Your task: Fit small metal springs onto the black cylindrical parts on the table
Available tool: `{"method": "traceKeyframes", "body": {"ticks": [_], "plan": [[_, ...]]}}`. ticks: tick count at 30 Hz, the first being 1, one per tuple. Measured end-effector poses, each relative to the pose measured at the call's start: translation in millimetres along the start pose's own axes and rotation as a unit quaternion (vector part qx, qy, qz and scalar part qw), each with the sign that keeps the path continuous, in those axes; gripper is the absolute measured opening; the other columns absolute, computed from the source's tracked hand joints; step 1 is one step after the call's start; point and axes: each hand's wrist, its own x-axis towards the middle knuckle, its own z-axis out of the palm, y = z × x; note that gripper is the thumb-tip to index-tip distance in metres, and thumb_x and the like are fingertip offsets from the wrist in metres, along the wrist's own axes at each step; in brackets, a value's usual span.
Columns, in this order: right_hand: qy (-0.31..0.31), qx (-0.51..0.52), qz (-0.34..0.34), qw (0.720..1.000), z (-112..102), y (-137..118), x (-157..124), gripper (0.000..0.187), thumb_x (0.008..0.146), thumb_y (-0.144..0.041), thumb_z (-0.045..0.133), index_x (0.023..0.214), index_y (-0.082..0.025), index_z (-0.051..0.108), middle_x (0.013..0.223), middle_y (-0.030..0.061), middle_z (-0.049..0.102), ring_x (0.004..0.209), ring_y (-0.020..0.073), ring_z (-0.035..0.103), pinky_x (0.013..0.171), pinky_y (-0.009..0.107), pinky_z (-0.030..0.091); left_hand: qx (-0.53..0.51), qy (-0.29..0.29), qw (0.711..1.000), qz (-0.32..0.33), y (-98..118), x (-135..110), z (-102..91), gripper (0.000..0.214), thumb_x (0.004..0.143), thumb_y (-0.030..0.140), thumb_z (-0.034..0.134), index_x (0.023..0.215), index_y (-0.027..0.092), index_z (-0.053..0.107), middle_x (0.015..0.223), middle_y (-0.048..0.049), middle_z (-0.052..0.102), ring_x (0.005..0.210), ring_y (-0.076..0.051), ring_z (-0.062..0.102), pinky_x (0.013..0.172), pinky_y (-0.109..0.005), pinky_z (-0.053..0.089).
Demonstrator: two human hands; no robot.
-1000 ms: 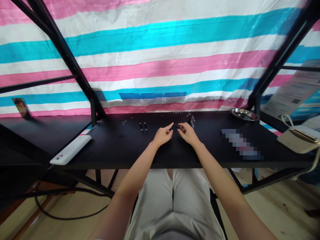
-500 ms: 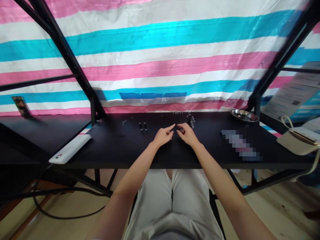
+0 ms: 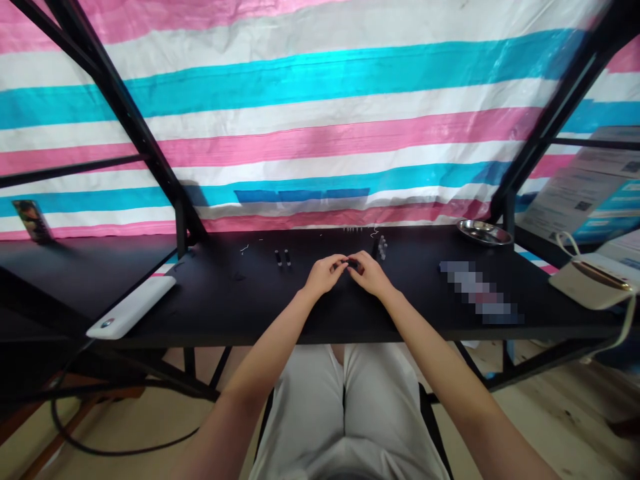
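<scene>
My left hand (image 3: pixel 325 272) and my right hand (image 3: pixel 369 272) meet over the black tabletop (image 3: pixel 415 300). Between their fingertips is a small black cylinder (image 3: pixel 353 263). The right fingers are pinched around it, and the left fingertips close on its left end; much of it is hidden by the fingers. To the left stand two small black tubes (image 3: pixel 283 258) with light ends. Just beyond the right hand is a cluster of small pieces with pale, clear-looking tips (image 3: pixel 383 248), close to a dark upright piece (image 3: pixel 375 249).
A row of tiny pale pieces (image 3: pixel 353 229) lines the back edge, with white shreds (image 3: pixel 245 250) nearby. A shiny metal plate (image 3: pixel 484 232) and a pixelated item (image 3: pixel 477 292) lie right, beside a cream bag (image 3: pixel 585 285). A long white bar-shaped device (image 3: pixel 133 308) lies left. Striped sheeting (image 3: pixel 320 140) hangs behind.
My left fingers, earlier stretched with the index finger pointing at the cylinder, have curled in and closed on its end. The hands are nearer together. The view has shifted slightly.
</scene>
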Motion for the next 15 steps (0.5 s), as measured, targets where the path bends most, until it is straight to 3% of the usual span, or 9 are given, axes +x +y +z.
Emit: {"method": "traceKeyframes", "body": {"ticks": [6, 15], "plan": [[-0.004, -0.010, -0.003, 1.000, 0.7, 0.0, -1.2, 0.023, 0.079, -0.026, 0.051, 0.100, -0.021, 0.056, 0.089, 0.0037, 0.052, 0.056, 0.0096, 0.046, 0.058, 0.027, 0.045, -0.001, -0.028, 1.000, 0.002, 0.3, -0.8, 0.4, 0.025, 0.082, 0.030, 0.049, 0.101, 0.017, 0.060, 0.075, 0.0002, 0.063, 0.047, -0.004, 0.044, 0.053, -0.018, 0.039], [0.046, 0.029, 0.003, 0.999, 3.8, -7.0, 1.5, 0.019, 0.080, -0.028, 0.049, 0.096, -0.019, 0.053, 0.084, 0.0039, 0.052, 0.058, 0.0107, 0.048, 0.058, 0.027, 0.045, -0.024, 0.019, 0.999, -0.012, 8.6, -1.2, -2.2, 0.022, 0.081, 0.030, 0.049, 0.098, 0.017, 0.054, 0.068, 0.0033, 0.058, 0.044, -0.003, 0.041, 0.050, -0.017, 0.035]]}}
